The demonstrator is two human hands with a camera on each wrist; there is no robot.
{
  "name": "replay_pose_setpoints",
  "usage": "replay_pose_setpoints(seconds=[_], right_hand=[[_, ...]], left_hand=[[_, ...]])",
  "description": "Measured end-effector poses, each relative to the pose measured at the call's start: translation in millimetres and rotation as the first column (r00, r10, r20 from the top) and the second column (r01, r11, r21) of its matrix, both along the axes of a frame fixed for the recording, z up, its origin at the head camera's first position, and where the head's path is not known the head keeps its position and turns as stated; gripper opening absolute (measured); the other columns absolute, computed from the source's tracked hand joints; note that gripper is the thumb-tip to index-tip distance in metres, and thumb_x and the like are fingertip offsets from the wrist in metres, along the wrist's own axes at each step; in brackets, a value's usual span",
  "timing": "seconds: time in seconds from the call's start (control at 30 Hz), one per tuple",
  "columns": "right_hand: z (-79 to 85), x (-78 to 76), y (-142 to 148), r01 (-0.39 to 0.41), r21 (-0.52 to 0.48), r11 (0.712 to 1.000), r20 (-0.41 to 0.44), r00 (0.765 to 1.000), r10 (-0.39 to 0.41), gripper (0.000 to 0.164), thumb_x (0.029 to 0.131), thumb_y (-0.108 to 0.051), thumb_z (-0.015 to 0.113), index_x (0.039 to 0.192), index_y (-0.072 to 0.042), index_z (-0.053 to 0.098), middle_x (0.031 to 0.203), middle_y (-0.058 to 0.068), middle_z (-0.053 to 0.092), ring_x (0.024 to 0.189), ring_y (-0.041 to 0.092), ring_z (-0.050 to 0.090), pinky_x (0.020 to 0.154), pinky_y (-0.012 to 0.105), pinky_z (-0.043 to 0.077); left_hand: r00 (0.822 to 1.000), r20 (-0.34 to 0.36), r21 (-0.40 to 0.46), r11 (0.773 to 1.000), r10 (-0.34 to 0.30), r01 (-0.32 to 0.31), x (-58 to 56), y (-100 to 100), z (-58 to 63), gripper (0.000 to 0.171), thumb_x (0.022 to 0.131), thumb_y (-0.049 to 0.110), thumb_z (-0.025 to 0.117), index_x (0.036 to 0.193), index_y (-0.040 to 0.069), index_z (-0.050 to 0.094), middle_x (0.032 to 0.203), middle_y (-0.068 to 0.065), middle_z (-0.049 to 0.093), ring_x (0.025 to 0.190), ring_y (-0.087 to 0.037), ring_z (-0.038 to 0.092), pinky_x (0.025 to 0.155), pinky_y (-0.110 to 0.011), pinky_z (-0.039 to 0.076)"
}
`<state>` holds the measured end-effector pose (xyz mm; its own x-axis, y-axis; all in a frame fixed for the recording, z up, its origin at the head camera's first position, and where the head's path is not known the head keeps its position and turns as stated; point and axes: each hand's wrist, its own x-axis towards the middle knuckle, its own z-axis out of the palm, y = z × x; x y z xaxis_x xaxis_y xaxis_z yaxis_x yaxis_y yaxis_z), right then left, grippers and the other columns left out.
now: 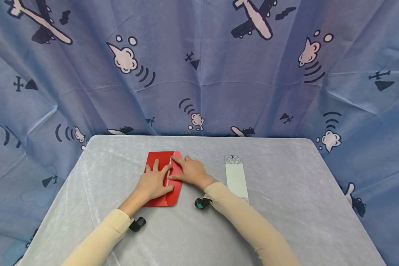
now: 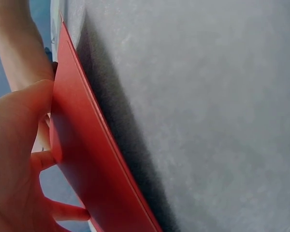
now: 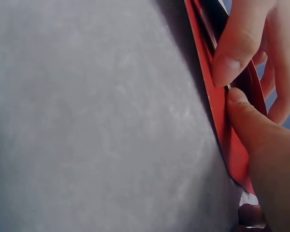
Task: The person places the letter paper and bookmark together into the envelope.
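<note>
A red envelope (image 1: 157, 202) lies on the table toward the left, its lighter red flap (image 1: 173, 199) folded out to the right. A thin white edge (image 1: 168, 176) shows along the line between body and flap. My left hand (image 1: 153, 183) rests on the envelope with fingers spread, its thumb reaching to the flap. From the right, my right hand (image 1: 193, 173) touches the white edge with extended index finger and thumb. In the right wrist view, the right thumb (image 3: 249, 113) meets a finger of the left hand at a pale sliver in the envelope's mouth.
To the right lies a pale card (image 1: 236, 179) with blue-grey patterned ends, partly behind the right sleeve. A grey cloth covers the table (image 1: 292, 195). A blue curtain (image 1: 219, 81) printed with planes hangs behind. Both wrists carry black cameras (image 1: 203, 203).
</note>
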<state>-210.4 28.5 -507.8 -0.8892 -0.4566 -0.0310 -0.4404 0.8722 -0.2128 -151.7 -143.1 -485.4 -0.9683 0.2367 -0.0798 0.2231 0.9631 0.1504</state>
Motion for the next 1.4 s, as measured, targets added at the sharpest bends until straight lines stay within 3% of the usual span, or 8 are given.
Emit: replay_pose_setpoints(seconds=[0.43, 0.77, 1.07, 1.4], right_hand=[[2.6, 0.2, -0.6, 0.009, 0.002, 1.0, 0.039, 0.999, -0.009, 0.086, 0.077, -0.073, 0.064, 0.151, -0.037, 0.038, 0.107, 0.009, 0.061, 0.069, 0.023, 0.06, 0.066, 0.036, 0.053], [1.5, 3.5, -4.4, 0.021, 0.032, 0.999, 0.002, 1.0, -0.021, 0.088, 0.076, -0.077, 0.063, 0.151, -0.036, 0.04, 0.109, 0.011, 0.062, 0.065, 0.023, 0.061, 0.061, 0.037, 0.054], [1.4, 1.2, -4.4, 0.015, 0.048, 0.999, 0.016, 1.0, -0.016, 0.086, 0.077, -0.076, 0.062, 0.151, -0.038, 0.038, 0.109, 0.01, 0.061, 0.068, 0.023, 0.061, 0.064, 0.036, 0.055], [3.7, 2.5, 0.3, 0.0, 0.0, 1.0, 0.025, 1.0, 0.0, 0.088, 0.077, -0.074, 0.065, 0.151, -0.037, 0.038, 0.11, 0.011, 0.061, 0.067, 0.022, 0.059, 0.066, 0.035, 0.053]], left_hand=[[1.0, 0.009, -0.003, 1.0, 0.0, 0.0, -0.3, -1.5, -1.7, 0.078, 0.081, 0.053, 0.067, 0.149, 0.025, 0.043, 0.153, -0.034, 0.035, 0.126, -0.066, 0.043, 0.08, -0.062, 0.056], [1.0, 0.015, -0.001, 1.0, 0.002, -0.002, -0.9, -0.1, -2.9, 0.077, 0.082, 0.055, 0.066, 0.149, 0.024, 0.043, 0.154, -0.034, 0.033, 0.127, -0.067, 0.042, 0.079, -0.061, 0.056], [1.0, 0.011, -0.007, 1.0, 0.003, -0.003, -1.1, 0.4, -2.9, 0.077, 0.082, 0.054, 0.066, 0.149, 0.024, 0.043, 0.154, -0.033, 0.034, 0.126, -0.066, 0.044, 0.078, -0.06, 0.057], [1.0, 0.01, 0.004, 1.0, -0.002, 0.002, -1.0, -0.2, -3.2, 0.079, 0.08, 0.055, 0.068, 0.148, 0.024, 0.043, 0.154, -0.033, 0.034, 0.125, -0.065, 0.045, 0.079, -0.061, 0.057]])
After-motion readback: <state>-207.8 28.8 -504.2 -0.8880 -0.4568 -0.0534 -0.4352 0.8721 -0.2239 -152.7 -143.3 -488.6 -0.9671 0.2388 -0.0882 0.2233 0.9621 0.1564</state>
